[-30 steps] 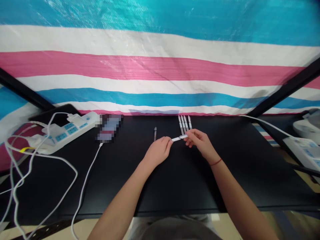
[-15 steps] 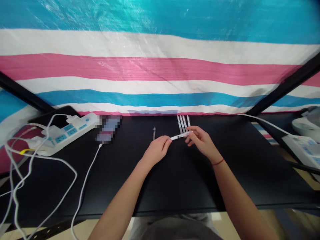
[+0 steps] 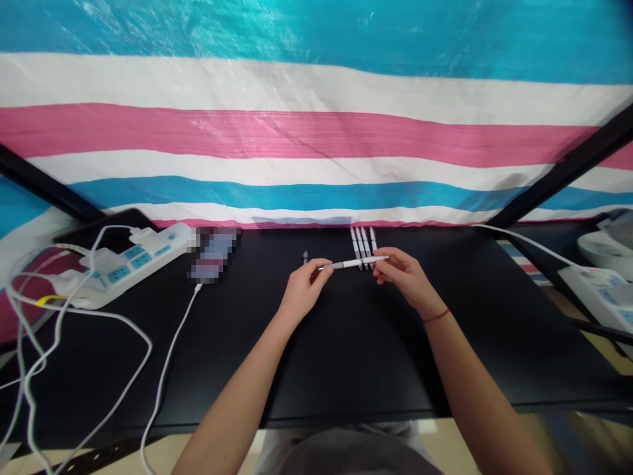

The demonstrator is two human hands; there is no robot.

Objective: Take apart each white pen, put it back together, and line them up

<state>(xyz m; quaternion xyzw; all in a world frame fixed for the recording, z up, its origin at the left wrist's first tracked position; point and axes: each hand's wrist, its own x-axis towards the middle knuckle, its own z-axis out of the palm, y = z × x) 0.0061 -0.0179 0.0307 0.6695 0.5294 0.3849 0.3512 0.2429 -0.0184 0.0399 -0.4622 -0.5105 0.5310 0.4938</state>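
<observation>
A white pen [image 3: 353, 263] with a grey grip section lies nearly level between my hands, above the black tabletop. My left hand [image 3: 302, 290] is at its tip end, thumb and forefinger closed about the point. The other end is pinched between the thumb and fingers of my right hand [image 3: 404, 276], which has a red cord at its wrist. Several similar white pens [image 3: 361, 244] lie side by side just behind the held one, their lower ends partly hidden. Behind my left fingers, a dark-topped pen-like piece [image 3: 305, 254] shows only its upper part.
On the left, a white power strip [image 3: 143, 260] carries plugs and looped cables [image 3: 93, 313]. A pixelated phone [image 3: 215, 256] with a charging cable [image 3: 171, 356] lies beside it. Another power strip [image 3: 601, 297] sits at the right. A striped sheet [image 3: 316, 135] hangs behind the black table [image 3: 356, 356].
My left hand has shifted slightly left along the pen to its tip, uncovering the grey grip section. The right hand has moved slightly right and still holds the other end.
</observation>
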